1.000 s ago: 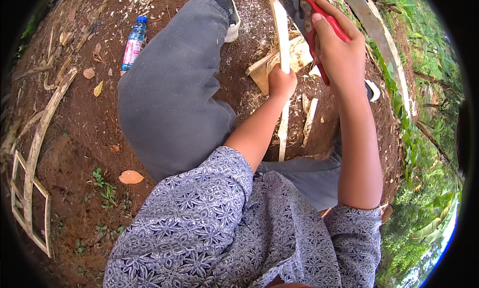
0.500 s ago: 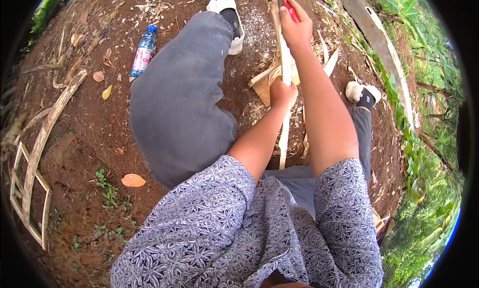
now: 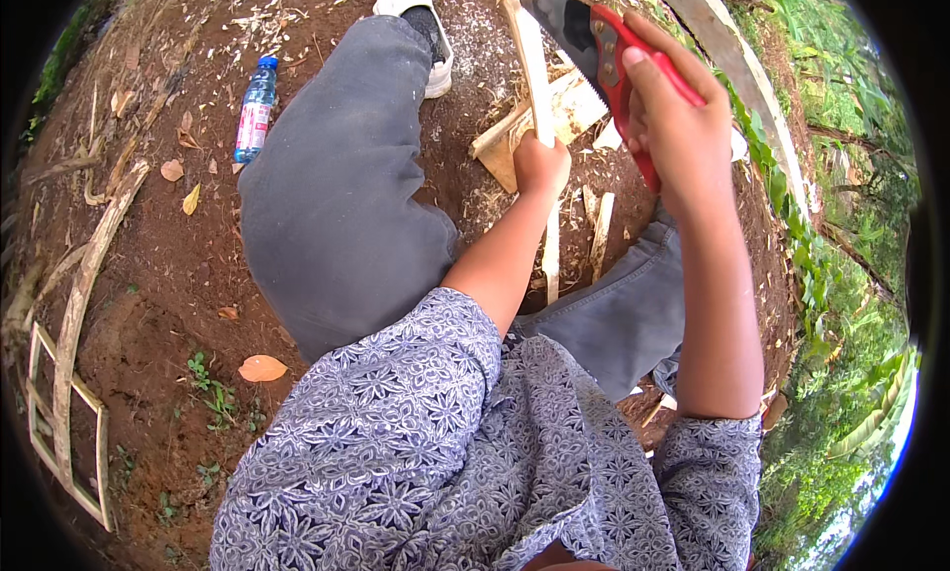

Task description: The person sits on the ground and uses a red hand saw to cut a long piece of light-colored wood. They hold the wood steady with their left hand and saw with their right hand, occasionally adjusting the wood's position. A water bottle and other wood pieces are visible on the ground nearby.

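Note:
My left hand [image 3: 541,165] is wrapped around a long pale strip of wood [image 3: 535,71], which runs from the top of the view down toward my lap. In my right hand [image 3: 678,126] is a handsaw [image 3: 608,61] with a red handle, its fingers closed around the grip. The saw's dark, toothed blade points up and left, and its tip comes near the far end of the strip; whether they touch I cannot tell. Beyond my left hand a piece of split wood [image 3: 500,145] lies on the dirt.
A water bottle with a blue cap [image 3: 255,111] lies left of my bent leg. Farther left are a long stick [image 3: 89,264] and a wooden frame [image 3: 102,452]. Wood shavings cover the soil ahead. A long board [image 3: 737,51] and green plants [image 3: 807,304] border the right.
My right hand has come back toward me and to the right, bringing the saw blade into view. My left hand keeps its hold on the strip. My right leg has shifted.

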A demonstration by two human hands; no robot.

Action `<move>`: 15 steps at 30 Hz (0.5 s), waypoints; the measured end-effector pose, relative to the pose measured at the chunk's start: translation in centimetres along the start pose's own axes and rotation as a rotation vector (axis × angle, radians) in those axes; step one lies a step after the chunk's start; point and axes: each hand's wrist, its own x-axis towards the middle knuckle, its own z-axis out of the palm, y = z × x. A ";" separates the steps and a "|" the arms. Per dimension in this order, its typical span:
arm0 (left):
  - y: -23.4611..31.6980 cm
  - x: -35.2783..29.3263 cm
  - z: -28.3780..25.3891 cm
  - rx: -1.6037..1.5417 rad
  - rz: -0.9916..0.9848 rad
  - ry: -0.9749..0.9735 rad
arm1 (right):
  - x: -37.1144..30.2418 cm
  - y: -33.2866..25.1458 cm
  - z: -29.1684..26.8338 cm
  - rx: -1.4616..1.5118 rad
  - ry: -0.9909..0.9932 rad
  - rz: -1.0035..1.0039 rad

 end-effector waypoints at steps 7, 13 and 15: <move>1.4 -0.8 -0.2 0.001 -0.045 -0.022 | 15.3 8.0 7.5 -0.174 0.096 -0.183; 0.7 0.9 -0.6 0.012 -0.034 0.024 | 19.9 13.5 11.1 0.157 -0.009 -0.275; 0.7 0.8 -0.6 0.014 -0.017 0.023 | 19.8 16.5 11.2 0.420 -0.029 -0.335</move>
